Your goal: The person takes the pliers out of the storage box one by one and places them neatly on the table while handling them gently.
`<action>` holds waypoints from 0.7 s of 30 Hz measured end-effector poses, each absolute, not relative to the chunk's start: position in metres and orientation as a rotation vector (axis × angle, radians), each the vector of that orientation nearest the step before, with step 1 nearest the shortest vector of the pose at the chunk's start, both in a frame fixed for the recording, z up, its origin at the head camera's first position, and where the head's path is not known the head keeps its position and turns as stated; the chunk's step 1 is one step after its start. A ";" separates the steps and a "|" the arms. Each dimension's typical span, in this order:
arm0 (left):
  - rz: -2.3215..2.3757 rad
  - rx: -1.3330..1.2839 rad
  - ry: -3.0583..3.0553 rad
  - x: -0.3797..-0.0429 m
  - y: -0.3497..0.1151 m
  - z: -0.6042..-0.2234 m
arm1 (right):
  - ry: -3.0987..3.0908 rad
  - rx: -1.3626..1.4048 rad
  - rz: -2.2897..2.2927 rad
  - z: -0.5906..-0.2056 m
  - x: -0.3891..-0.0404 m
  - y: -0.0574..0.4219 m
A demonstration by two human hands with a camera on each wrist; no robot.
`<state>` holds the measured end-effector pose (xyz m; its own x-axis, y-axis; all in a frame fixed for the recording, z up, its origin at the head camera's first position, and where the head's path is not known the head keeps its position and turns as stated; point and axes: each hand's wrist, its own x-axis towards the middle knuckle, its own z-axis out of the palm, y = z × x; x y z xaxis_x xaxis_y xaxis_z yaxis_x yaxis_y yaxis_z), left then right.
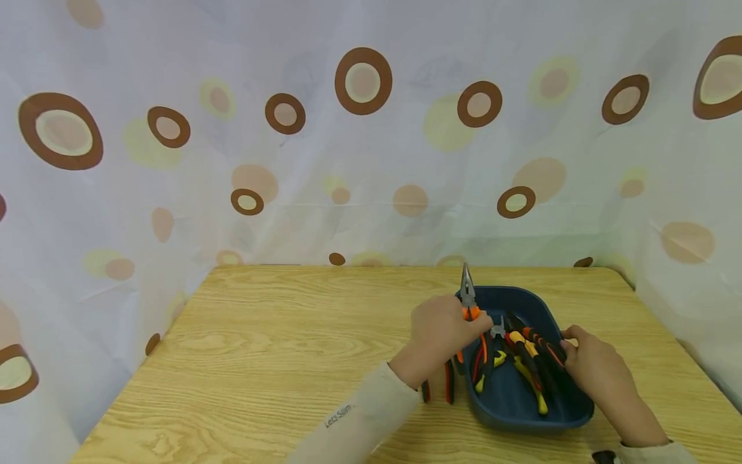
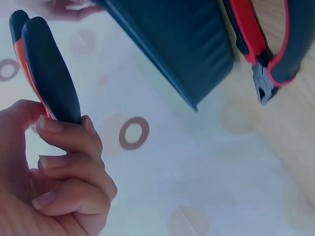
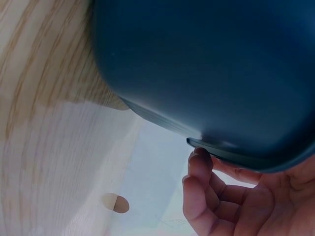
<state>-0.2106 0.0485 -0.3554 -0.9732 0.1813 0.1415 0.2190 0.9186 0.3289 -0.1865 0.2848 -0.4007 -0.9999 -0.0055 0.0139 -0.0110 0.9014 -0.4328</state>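
My left hand (image 1: 438,332) holds a pair of long-nose pliers (image 1: 467,291) over the left rim of a dark blue plastic bin (image 1: 516,424), with the metal nose pointing up and away. In the left wrist view, its orange and black handles (image 2: 51,73) stick out past the curled fingers. On the bin's right side, my right hand (image 1: 599,364) grips the rim. The right wrist view shows its fingertips (image 3: 199,160) against the rim's edge. Several pliers with yellow, red and black handles (image 1: 530,377) lie jumbled inside the bin.
Pliers with red and black handles (image 2: 251,29) lie on the wooden table (image 1: 261,348), left of the bin and partly hidden by my left arm in the head view. A spotted cloth (image 1: 313,161) hangs behind the table and at its sides.
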 end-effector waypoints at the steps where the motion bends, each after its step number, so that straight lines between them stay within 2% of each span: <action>1: -0.533 -0.297 -2.980 -0.211 0.046 -0.354 | -3.051 0.014 0.696 -0.401 -0.186 0.285; 9: -0.597 -0.239 -3.037 -0.214 0.020 -0.347 | -3.052 0.008 0.693 -0.402 -0.186 0.286; 21: -0.542 -0.191 -3.076 -0.225 -0.017 -0.363 | -3.049 -0.001 0.693 -0.401 -0.188 0.286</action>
